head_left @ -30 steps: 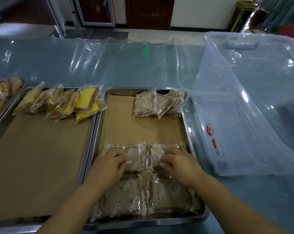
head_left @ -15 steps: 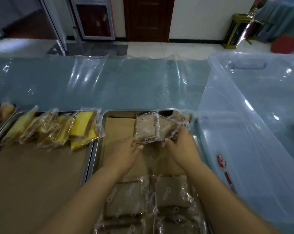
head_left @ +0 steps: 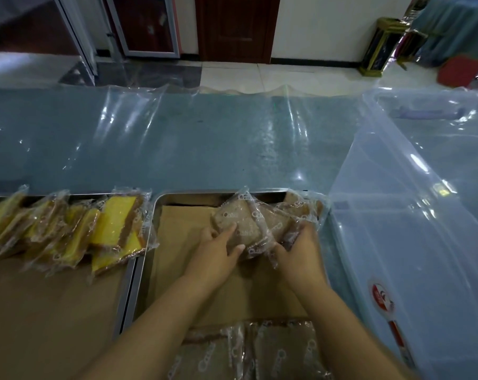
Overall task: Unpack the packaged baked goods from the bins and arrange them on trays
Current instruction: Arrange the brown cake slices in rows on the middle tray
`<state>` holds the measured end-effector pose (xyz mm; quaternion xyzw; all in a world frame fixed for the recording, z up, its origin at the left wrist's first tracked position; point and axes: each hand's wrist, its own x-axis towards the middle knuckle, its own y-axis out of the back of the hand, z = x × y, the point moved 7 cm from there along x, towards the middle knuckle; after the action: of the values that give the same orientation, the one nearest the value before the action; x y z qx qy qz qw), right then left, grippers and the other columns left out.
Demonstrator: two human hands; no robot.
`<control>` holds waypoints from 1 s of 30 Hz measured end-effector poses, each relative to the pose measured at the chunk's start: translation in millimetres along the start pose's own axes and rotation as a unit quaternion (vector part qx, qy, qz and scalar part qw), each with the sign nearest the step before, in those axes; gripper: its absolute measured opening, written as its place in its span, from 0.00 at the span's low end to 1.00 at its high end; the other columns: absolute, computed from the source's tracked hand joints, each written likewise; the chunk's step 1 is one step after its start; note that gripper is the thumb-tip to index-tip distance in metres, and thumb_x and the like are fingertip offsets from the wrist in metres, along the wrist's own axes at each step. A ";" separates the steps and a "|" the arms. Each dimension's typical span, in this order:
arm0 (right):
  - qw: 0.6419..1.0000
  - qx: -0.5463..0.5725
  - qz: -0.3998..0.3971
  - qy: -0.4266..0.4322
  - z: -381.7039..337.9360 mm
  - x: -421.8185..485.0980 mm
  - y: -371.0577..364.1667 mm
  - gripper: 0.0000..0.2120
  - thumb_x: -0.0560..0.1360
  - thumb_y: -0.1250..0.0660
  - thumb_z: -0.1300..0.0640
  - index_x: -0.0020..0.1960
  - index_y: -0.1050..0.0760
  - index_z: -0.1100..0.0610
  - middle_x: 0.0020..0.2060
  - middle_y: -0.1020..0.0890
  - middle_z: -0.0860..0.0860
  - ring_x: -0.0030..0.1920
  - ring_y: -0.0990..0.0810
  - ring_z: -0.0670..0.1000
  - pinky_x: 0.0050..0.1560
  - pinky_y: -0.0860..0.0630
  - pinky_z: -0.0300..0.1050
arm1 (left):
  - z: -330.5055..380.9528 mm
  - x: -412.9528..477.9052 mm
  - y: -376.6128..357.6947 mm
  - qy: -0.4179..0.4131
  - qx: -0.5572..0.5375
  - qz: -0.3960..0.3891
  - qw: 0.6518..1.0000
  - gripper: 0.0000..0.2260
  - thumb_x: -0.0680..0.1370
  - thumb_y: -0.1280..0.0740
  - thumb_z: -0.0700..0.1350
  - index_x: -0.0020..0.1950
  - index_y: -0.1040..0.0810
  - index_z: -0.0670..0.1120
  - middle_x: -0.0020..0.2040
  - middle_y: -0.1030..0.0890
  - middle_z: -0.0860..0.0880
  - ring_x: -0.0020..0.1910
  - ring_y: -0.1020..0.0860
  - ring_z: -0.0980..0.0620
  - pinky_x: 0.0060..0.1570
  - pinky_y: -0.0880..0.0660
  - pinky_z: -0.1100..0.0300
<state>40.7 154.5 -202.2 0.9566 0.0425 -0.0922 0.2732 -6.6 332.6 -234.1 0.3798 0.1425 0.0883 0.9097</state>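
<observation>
Brown cake packets [head_left: 240, 226]: stacked at tray's [head_left: 194, 193] far end
Left hand [head_left: 214, 252]: fingers laid on front packet
Right hand [head_left: 301, 252]: clamped on same stack's right side

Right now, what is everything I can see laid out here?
Brown wrapped cakes: a small cluster, count unclear, far end of the middle tray, leaning on each other.
Brown wrapped cakes: at least two, flat at the near end of the same tray.
Yellow wrapped cakes: several overlapping, far end of the left tray.
Metal trays: two, silver, lined with brown paper, side by side.
Plastic bin: one, clear, right of the trays.
Table cover: one, blue-grey under clear film.
Door: one, dark brown, far wall.
Left hand: gripping the far brown cluster.
Right hand: gripping that cluster's right side.
</observation>
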 end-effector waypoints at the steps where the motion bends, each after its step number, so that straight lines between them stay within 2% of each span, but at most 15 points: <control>1: 1.000 0.003 0.000 0.005 2.1 0.7 0.5 0.22 0.71 0.29 0.62 0.58 0.36 0.48 0.55 0.24 0.50 0.54 0.23 0.51 0.55 0.24 0.51 | -1.5 -4.3 -0.2 -0.011 0.020 0.005 1.000 0.23 0.77 0.39 0.57 0.71 0.37 0.59 0.63 0.40 0.50 0.49 0.31 0.56 0.52 0.33 0.62; 3: 1.000 0.006 0.000 0.018 6.0 2.3 1.2 0.23 0.72 0.29 0.62 0.57 0.37 0.44 0.54 0.25 0.48 0.52 0.24 0.49 0.53 0.23 0.50 | -0.3 -11.7 3.5 -0.056 0.100 0.032 0.993 0.20 0.76 0.39 0.59 0.67 0.33 0.58 0.66 0.43 0.52 0.61 0.38 0.50 0.59 0.33 0.56; 5: 1.000 0.015 -0.007 0.025 9.7 2.6 2.6 0.24 0.72 0.30 0.63 0.60 0.35 0.43 0.51 0.25 0.44 0.50 0.23 0.46 0.49 0.23 0.45 | 3.9 -16.9 7.7 -0.102 0.162 0.035 0.981 0.19 0.76 0.40 0.60 0.65 0.31 0.58 0.74 0.48 0.55 0.71 0.51 0.49 0.67 0.39 0.49; 7: 0.999 0.031 -0.015 0.016 13.3 1.8 4.7 0.26 0.73 0.31 0.63 0.65 0.36 0.44 0.46 0.24 0.39 0.47 0.22 0.43 0.44 0.22 0.43 | 4.6 -20.4 6.0 -0.134 0.202 -0.001 0.970 0.20 0.76 0.42 0.61 0.66 0.32 0.56 0.76 0.49 0.57 0.74 0.59 0.50 0.71 0.51 0.48; 9: 0.999 0.028 -0.010 0.022 11.9 -0.3 9.3 0.28 0.74 0.33 0.64 0.68 0.37 0.44 0.44 0.25 0.36 0.45 0.22 0.40 0.39 0.25 0.35 | 1.7 -25.1 4.6 -0.151 0.229 -0.034 0.961 0.21 0.78 0.44 0.60 0.69 0.36 0.56 0.77 0.47 0.55 0.75 0.61 0.51 0.71 0.59 0.51; 12: 0.998 0.040 0.006 0.041 1.9 -4.6 17.7 0.24 0.76 0.35 0.65 0.66 0.34 0.46 0.48 0.23 0.37 0.46 0.22 0.38 0.35 0.27 0.29 | -7.1 -38.5 7.9 -0.148 0.244 -0.052 0.957 0.23 0.78 0.45 0.59 0.72 0.40 0.57 0.76 0.45 0.52 0.75 0.59 0.48 0.72 0.57 0.52; 15: 0.997 0.049 0.029 0.060 -10.7 -9.1 23.1 0.21 0.76 0.37 0.66 0.62 0.34 0.46 0.41 0.25 0.36 0.39 0.24 0.30 0.29 0.30 0.23 | -16.5 -52.5 15.6 -0.117 0.299 -0.036 0.946 0.24 0.78 0.45 0.61 0.72 0.38 0.56 0.73 0.41 0.47 0.74 0.48 0.43 0.71 0.48 0.50; 18: 0.996 0.042 0.047 0.070 -20.9 -9.9 20.5 0.16 0.77 0.36 0.62 0.61 0.35 0.50 0.40 0.28 0.36 0.38 0.27 0.33 0.28 0.31 0.25 | -19.8 -64.6 25.6 -0.096 0.363 0.000 0.927 0.25 0.77 0.47 0.63 0.71 0.38 0.55 0.66 0.36 0.46 0.64 0.37 0.45 0.60 0.35 0.51; 20: 0.997 0.016 0.028 0.066 -24.9 -7.1 8.9 0.13 0.78 0.37 0.61 0.60 0.35 0.52 0.40 0.27 0.38 0.38 0.28 0.34 0.28 0.33 0.28 | -20.8 -72.1 30.1 -0.089 0.369 0.016 0.925 0.24 0.77 0.45 0.63 0.70 0.36 0.53 0.63 0.33 0.46 0.61 0.35 0.46 0.56 0.33 0.52; 22: 0.999 -0.009 -0.004 0.048 -28.6 -2.5 -6.7 0.12 0.78 0.37 0.61 0.59 0.33 0.53 0.44 0.23 0.43 0.39 0.27 0.37 0.31 0.33 0.30 | -23.1 -78.9 33.1 -0.079 0.357 0.023 0.931 0.23 0.76 0.43 0.63 0.67 0.32 0.52 0.61 0.32 0.46 0.60 0.35 0.45 0.55 0.32 0.52; 24: 0.998 -0.046 -0.039 0.036 -33.7 1.4 -24.0 0.13 0.77 0.37 0.62 0.60 0.32 0.54 0.53 0.22 0.53 0.45 0.24 0.44 0.39 0.26 0.37 | -26.5 -85.1 35.1 -0.072 0.340 0.026 0.937 0.23 0.75 0.43 0.63 0.64 0.30 0.52 0.61 0.33 0.47 0.59 0.36 0.46 0.56 0.31 0.53; 26: 0.990 -0.115 -0.080 0.030 -38.5 4.6 -43.6 0.19 0.77 0.37 0.63 0.67 0.34 0.58 0.63 0.28 0.58 0.53 0.24 0.54 0.52 0.24 0.46 | -31.2 -89.9 37.4 -0.064 0.313 0.032 0.947 0.23 0.75 0.42 0.64 0.64 0.29 0.52 0.63 0.34 0.48 0.61 0.38 0.47 0.60 0.33 0.54; 27: 0.985 -0.138 -0.097 0.027 -40.0 6.7 -53.2 0.22 0.77 0.37 0.63 0.69 0.36 0.59 0.65 0.32 0.60 0.52 0.25 0.54 0.54 0.26 0.45 | -33.4 -91.7 38.3 -0.065 0.300 0.034 0.951 0.23 0.75 0.41 0.64 0.64 0.29 0.52 0.64 0.35 0.48 0.62 0.39 0.47 0.62 0.35 0.54; 29: 0.984 -0.133 -0.116 0.023 -44.3 9.0 -69.4 0.24 0.76 0.36 0.64 0.71 0.38 0.59 0.66 0.34 0.60 0.48 0.25 0.52 0.51 0.27 0.42 | -36.0 -93.9 39.2 -0.078 0.283 0.031 0.956 0.24 0.75 0.41 0.63 0.64 0.29 0.50 0.66 0.35 0.50 0.64 0.38 0.48 0.63 0.38 0.55; 30: 0.984 -0.123 -0.125 0.023 -46.2 10.1 -76.8 0.26 0.76 0.36 0.64 0.71 0.39 0.60 0.64 0.32 0.59 0.49 0.24 0.53 0.49 0.26 0.42 | -36.7 -94.7 40.0 -0.087 0.274 0.030 0.957 0.24 0.75 0.41 0.63 0.64 0.28 0.49 0.65 0.33 0.50 0.64 0.37 0.49 0.63 0.37 0.56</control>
<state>47.6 244.4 -205.3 0.9046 0.1788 -0.0973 0.3744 -110.0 359.4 -211.9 0.6245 0.0705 0.0395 0.7769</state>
